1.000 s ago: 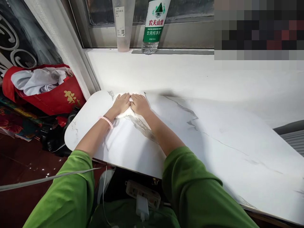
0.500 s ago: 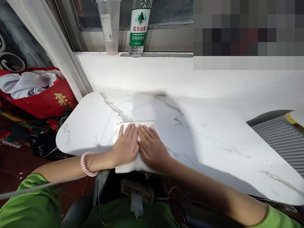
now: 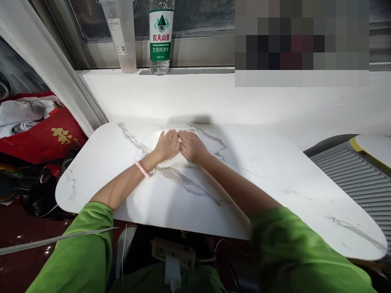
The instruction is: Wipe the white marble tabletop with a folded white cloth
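My left hand (image 3: 167,145) and my right hand (image 3: 192,146) lie side by side, fingers stretched flat, pressing a white cloth (image 3: 179,162) onto a white marble-patterned table (image 3: 259,191). The cloth sits near the table's far edge and is mostly covered by the hands. A pink coil band (image 3: 142,169) circles my left wrist. Both arms reach forward in green sleeves.
A white window ledge (image 3: 214,97) runs behind the table, with a clear plastic cup (image 3: 120,36) and a green-labelled water bottle (image 3: 161,36) on it. A red bag (image 3: 45,134) with clothes stands at the left. A power strip (image 3: 172,252) lies below the table; a ribbed grey surface (image 3: 360,179) is at right.
Both hands and the cloth slid from the table's far edge to the near edge, and have now pushed back toward the far edge.
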Demonstrator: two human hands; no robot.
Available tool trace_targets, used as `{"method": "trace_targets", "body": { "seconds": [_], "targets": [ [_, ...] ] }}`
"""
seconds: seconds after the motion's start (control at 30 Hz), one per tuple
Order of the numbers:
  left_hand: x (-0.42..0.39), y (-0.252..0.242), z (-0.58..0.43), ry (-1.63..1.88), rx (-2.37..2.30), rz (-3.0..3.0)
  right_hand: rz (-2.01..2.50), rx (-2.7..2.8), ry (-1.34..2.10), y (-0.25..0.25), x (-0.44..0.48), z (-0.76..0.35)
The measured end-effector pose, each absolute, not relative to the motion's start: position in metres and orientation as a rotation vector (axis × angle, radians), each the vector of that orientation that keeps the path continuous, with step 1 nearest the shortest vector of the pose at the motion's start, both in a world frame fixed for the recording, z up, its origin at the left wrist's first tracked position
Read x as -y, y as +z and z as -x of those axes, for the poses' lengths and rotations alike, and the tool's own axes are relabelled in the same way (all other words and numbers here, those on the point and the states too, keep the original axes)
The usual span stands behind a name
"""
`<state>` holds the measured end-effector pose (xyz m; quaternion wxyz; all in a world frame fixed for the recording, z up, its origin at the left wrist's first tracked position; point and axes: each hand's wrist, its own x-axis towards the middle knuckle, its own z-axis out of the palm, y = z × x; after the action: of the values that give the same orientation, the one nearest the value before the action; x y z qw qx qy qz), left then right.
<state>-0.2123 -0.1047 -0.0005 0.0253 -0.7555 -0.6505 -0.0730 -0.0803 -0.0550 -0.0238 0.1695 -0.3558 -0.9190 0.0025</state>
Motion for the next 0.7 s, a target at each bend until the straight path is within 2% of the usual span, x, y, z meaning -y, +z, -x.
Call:
{"method": "trace_targets", "body": {
  "seconds": [0.17,0.33,0.5,0.7],
  "targets": [
    [0.066,-0.003,0.217,-0.299,2.002,2.323,1.112,2.612,0.041,-0.021,0.021,0.089],
    [0.074,-0.003,0.217,-0.312,2.016,2.325,1.211,2.566,0.028,-0.019,0.036,0.086],
    [0.121,-0.001,0.201,-0.253,1.981,2.404,1.148,2.537,-0.002,-0.022,0.085,0.064],
    [0.214,-0.001,0.16,-0.256,1.922,2.493,1.067,2.579,0.045,-0.027,0.174,0.009]
  ]
}}
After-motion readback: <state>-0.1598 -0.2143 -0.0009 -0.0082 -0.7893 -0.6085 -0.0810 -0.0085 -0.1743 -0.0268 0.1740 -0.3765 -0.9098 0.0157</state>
